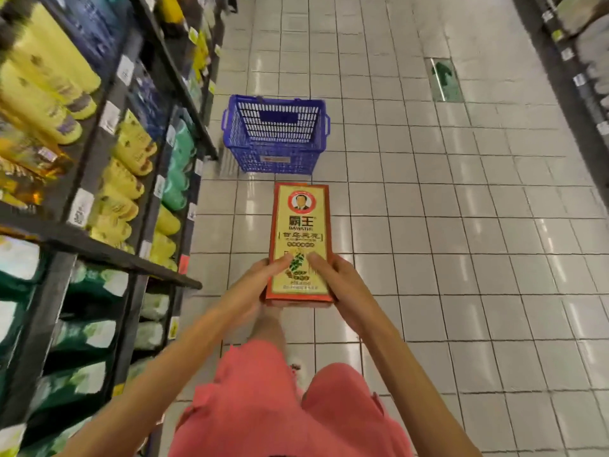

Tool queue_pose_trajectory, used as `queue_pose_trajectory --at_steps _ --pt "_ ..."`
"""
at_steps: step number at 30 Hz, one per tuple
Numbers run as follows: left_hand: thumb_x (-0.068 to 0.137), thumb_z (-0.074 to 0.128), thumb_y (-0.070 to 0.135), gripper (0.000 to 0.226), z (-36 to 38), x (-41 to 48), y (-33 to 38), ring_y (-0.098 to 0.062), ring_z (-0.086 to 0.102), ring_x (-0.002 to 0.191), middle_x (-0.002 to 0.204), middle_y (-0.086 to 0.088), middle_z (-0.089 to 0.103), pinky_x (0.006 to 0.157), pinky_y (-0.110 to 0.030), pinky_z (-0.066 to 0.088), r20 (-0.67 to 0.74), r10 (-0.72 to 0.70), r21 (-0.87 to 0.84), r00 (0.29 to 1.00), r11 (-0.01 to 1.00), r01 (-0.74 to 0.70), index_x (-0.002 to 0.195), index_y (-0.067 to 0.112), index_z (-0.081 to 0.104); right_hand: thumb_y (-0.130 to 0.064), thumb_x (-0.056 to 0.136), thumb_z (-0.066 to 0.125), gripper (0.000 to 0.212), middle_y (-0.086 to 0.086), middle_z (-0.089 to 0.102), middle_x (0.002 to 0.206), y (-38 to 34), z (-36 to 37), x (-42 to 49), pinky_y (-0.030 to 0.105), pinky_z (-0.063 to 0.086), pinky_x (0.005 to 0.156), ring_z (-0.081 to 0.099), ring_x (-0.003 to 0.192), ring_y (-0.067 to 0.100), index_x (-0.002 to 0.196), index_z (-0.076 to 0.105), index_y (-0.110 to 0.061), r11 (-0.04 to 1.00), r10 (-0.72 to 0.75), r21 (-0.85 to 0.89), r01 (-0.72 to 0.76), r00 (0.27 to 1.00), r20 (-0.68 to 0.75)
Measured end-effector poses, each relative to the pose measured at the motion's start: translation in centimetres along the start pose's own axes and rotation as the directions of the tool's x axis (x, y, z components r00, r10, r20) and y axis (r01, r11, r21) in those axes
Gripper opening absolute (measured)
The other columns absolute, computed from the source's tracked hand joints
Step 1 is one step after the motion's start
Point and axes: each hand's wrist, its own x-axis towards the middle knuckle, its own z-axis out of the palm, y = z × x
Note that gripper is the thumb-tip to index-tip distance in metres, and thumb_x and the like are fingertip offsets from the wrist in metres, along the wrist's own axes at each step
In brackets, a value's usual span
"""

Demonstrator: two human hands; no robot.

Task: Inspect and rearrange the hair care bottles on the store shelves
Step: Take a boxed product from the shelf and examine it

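Note:
I hold a tall red and gold hair care box out in front of me over the tiled aisle, its printed front facing up. My left hand grips its lower left edge with the thumb lying on the front. My right hand grips the lower right edge the same way. The store shelves run along my left, packed with yellow bottles, teal bottles and green and white bottles.
A blue plastic shopping basket stands on the floor just beyond the box, close to the shelf's end. Another shelving unit lines the right edge of the aisle. White floor tiles spread between the two.

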Motion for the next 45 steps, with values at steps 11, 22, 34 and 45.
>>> queue_pose_trajectory --at_steps 11,22,34,45 --pt "0.096 0.042 0.035 0.033 -3.1 21.9 20.0 -0.022 0.065 0.104 0.116 -0.01 0.066 0.098 -0.038 0.047 0.076 0.027 0.091 0.997 0.995 -0.034 0.12 0.017 0.056 -0.027 0.095 0.052 0.032 0.005 0.072 0.106 -16.5 -2.6 24.2 0.021 0.056 0.072 0.071 0.091 0.015 0.122 0.056 -0.01 0.994 0.04 -0.104 -0.042 0.999 -0.023" --pt "0.096 0.047 0.021 0.039 -4.6 40.3 32.3 -0.03 0.058 0.112 0.126 -0.016 0.058 0.099 -0.045 0.045 -0.018 -0.076 0.168 0.997 0.983 0.078 0.132 0.005 0.045 -0.028 0.094 0.055 0.025 -0.005 0.073 0.101 -25.6 -6.9 43.3 0.018 0.054 0.064 0.071 0.09 0.011 0.117 0.057 -0.019 0.99 0.135 -0.03 -0.136 0.99 -0.048" --pt "0.097 0.04 0.009 0.04 -12.6 63.2 35.2 -0.039 0.044 0.126 0.137 -0.025 0.045 0.095 -0.045 0.041 -0.158 -0.377 -0.22 0.913 0.915 0.339 0.135 -0.003 0.037 -0.009 0.092 0.057 0.038 0.019 0.059 0.126 -24.5 -9.1 70.9 0.042 0.051 0.092 0.059 0.113 0.034 0.128 0.051 -0.001 0.886 0.463 0.004 -0.463 0.884 -0.066" --pt "0.098 0.044 0.016 0.039 -22.4 86.2 26.1 -0.033 0.049 0.122 0.134 -0.017 0.051 0.1 -0.036 0.04 -0.332 -0.417 0.0 0.846 0.897 0.442 0.132 -0.001 0.043 -0.011 0.089 0.064 0.042 0.022 0.059 0.125 -10.2 -13.3 93.7 0.053 0.043 0.101 0.057 0.115 0.036 0.126 0.052 0.004 0.844 0.492 -0.127 -0.521 0.846 -0.204"
